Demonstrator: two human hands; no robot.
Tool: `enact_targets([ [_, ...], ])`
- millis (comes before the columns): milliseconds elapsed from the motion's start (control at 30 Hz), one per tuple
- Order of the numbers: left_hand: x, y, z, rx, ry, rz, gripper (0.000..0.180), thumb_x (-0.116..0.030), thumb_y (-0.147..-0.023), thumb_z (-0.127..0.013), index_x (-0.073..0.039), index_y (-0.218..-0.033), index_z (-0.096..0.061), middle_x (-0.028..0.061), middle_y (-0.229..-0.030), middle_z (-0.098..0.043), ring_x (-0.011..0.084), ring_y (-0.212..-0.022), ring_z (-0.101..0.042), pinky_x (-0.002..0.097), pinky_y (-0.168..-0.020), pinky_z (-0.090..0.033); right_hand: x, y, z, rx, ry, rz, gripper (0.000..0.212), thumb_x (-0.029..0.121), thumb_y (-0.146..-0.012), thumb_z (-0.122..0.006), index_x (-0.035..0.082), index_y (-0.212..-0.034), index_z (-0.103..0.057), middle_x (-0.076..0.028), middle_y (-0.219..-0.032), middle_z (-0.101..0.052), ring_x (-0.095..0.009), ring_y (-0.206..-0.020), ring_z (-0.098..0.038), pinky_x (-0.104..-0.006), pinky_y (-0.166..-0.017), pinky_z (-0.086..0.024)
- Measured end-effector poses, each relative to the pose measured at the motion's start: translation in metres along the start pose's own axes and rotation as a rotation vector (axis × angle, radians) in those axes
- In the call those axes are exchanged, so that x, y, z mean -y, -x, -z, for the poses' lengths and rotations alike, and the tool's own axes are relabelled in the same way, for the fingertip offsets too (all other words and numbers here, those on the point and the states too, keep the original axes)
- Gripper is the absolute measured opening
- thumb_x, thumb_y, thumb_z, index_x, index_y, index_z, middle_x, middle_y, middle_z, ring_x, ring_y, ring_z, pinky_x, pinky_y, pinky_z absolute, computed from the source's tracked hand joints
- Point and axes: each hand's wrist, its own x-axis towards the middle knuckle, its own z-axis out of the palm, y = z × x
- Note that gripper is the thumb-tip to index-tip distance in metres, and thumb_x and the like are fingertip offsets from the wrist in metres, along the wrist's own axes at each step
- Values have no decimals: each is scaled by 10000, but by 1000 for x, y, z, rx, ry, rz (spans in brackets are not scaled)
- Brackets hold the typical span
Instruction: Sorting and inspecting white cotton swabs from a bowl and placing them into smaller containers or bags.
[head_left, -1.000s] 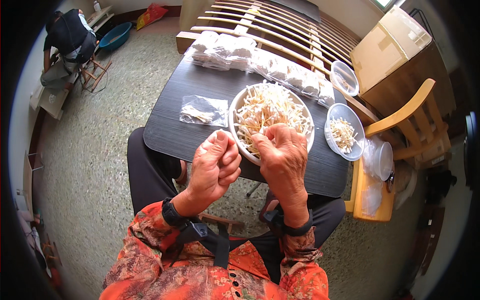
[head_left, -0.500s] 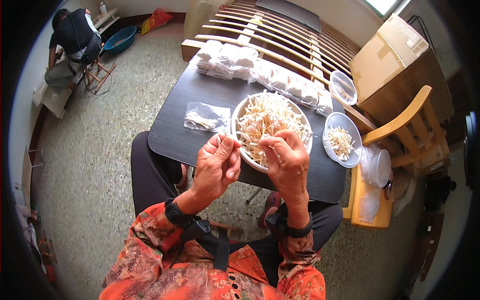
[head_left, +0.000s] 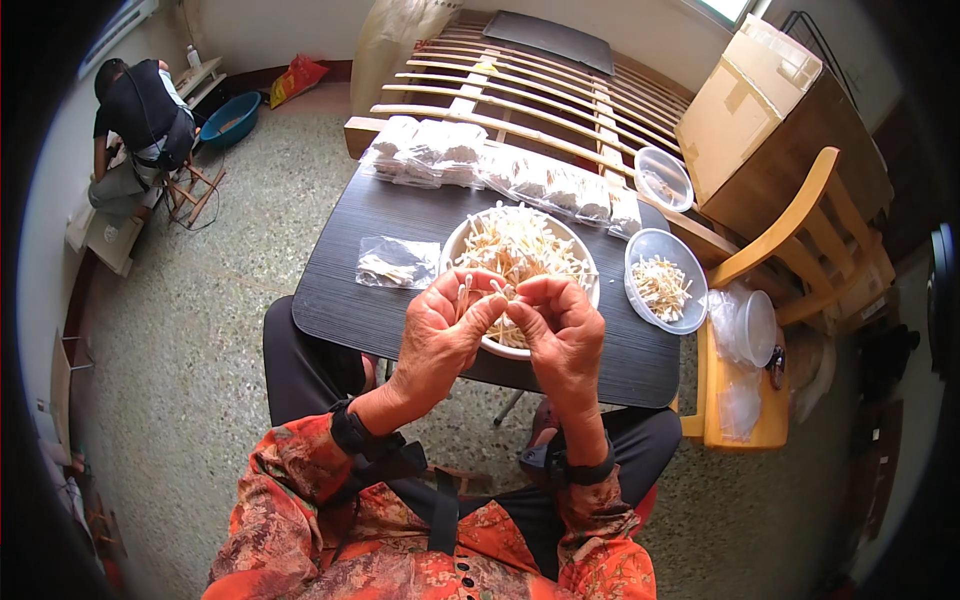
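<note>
Pinching a small bunch of pale cotton swabs [head_left: 478,290] between both hands, we hold them upright, long axis roughly vertical, just above the near rim of the white bowl [head_left: 462,245] heaped with more. Left hand [head_left: 440,335] has fingers closed narrow on the shafts; right hand [head_left: 562,328] curls shut on the same bunch, both equally near. Against half a second ago, both hands sit closer together, and the bunch now stands between them. Clear bag [head_left: 397,263] lies left on the dark table [head_left: 340,300].
</note>
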Motion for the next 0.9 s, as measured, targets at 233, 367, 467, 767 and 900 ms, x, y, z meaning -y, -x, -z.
enact_targets([
  [233, 7, -5, 0, 96, 74, 51, 111, -110, -862, -605, -14, -910, -576, -49, -598, -502, 2, -405, -352, 159, -353, -241, 1, -3, 16, 104, -120, -91, 144, 39, -794, -673, -7, -889, -576, -10, -763, -609, -36, -682, -550, -166, -621, -446],
  [367, 7, -11, 3, 147, 4, 58, 101, -97, -858, -608, -12, -911, -589, -45, -593, -510, 3, -413, -367, 166, -359, -256, 5, -7, 26, 156, -219, -162, 154, 45, -789, -681, -13, -885, -575, -20, -768, -614, -43, -687, -555, -171, -622, -450],
  [467, 8, -16, 6, 189, -122, 15, 84, -86, -861, -601, -17, -904, -582, -46, -593, -510, 3, -418, -371, 170, -363, -261, 4, -7, 29, 181, -155, -175, 168, 49, -788, -683, -16, -897, -572, -19, -775, -613, -44, -697, -556, -170, -625, -449],
  [767, 3, -7, 14, 101, 612, 281, 242, -225, -924, -504, -112, -732, -410, -61, -531, -303, 31, -386, -253, 190, -338, -209, 12, 9, 8, 107, -334, -141, 347, -12, -779, -668, -38, -1093, -524, -73, -935, -598, -80, -821, -560, -192, -732, -464],
  [900, 6, -1, 10, 97, 696, 357, 251, -252, -937, -473, -126, -736, -392, -62, -528, -272, 30, -386, -231, 195, -332, -196, 14, 13, -2, 6, -346, -283, 316, 8, -797, -656, -31, -1095, -558, -36, -856, -610, -34, -663, -513, -150, -566, -407],
])
